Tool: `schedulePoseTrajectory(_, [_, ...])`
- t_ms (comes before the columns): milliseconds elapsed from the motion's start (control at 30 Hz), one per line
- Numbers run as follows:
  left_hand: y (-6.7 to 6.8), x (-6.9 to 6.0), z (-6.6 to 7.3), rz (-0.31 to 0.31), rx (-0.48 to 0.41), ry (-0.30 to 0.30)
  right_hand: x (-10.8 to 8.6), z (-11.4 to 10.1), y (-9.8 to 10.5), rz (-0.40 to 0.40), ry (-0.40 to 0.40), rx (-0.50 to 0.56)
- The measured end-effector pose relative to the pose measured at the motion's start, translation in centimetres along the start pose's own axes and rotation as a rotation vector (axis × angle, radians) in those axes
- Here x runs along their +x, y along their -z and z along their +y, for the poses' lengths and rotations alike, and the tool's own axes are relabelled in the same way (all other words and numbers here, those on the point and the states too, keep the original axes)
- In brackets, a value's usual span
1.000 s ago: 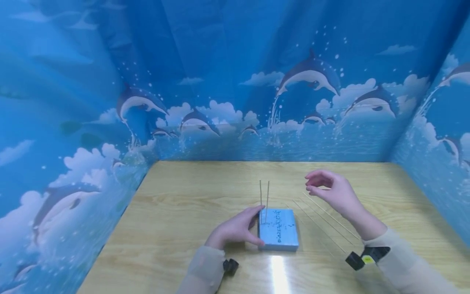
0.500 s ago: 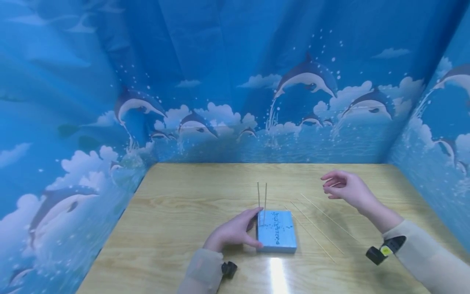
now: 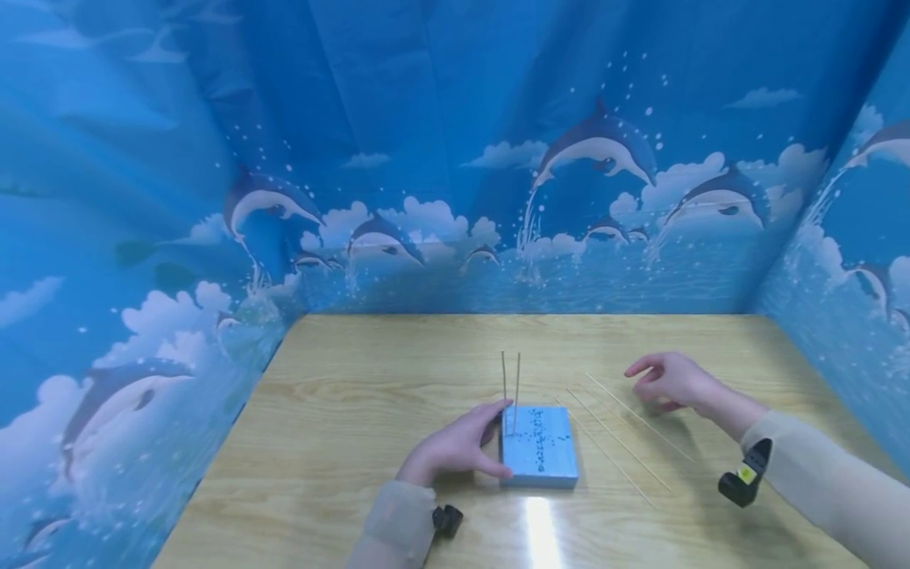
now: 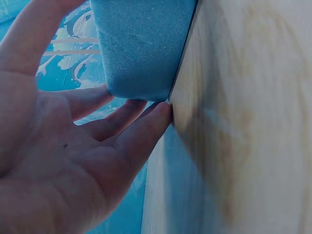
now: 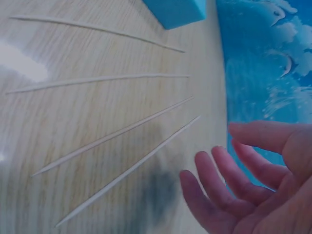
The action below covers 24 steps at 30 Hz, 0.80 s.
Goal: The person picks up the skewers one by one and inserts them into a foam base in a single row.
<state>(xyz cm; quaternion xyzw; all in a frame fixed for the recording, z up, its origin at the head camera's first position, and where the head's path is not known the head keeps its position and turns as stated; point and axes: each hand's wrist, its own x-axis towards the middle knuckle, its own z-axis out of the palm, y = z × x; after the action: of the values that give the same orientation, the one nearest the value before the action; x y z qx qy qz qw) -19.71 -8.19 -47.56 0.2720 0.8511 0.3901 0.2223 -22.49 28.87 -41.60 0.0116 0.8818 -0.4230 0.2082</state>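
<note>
Tabletop (image 3: 334, 427) bears a block (image 3: 540, 449) (two sticks (image 3: 517, 387) in it).

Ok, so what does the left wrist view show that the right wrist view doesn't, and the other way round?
Only the left wrist view shows the left hand, fingertips touching the block, and two upright sticks, which lie sideways in this turned picture.

Only the right wrist view shows the right hand, holding nothing, and four loose sticks lying apart on the table.

Both share part of the blue block, the wooden table and the blue backdrop.
</note>
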Motion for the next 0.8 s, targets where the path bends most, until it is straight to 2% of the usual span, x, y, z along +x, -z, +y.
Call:
schedulePoseTrajectory(133, [0.0,0.0,0.0,-0.004,-0.013,-0.004,0.7,0.7,0.1,-0.061,-0.103,0.05])
schedulePoseTrajectory(300, [0.0,0.0,-0.1,-0.006,-0.024,0.004,1.5,1.4,0.2,-0.07,-0.16,0.08])
schedulePoseTrajectory(633, [0.1,-0.1,0.1,-0.01,-0.039,0.02,2.0,1.4,-0.5,-0.067,-0.196,0.021])
schedulePoseTrajectory(800, [0.1,-0.1,0.2,-0.013,-0.046,0.028,2.1,1.5,-1.0,-0.067,-0.188,0.008])
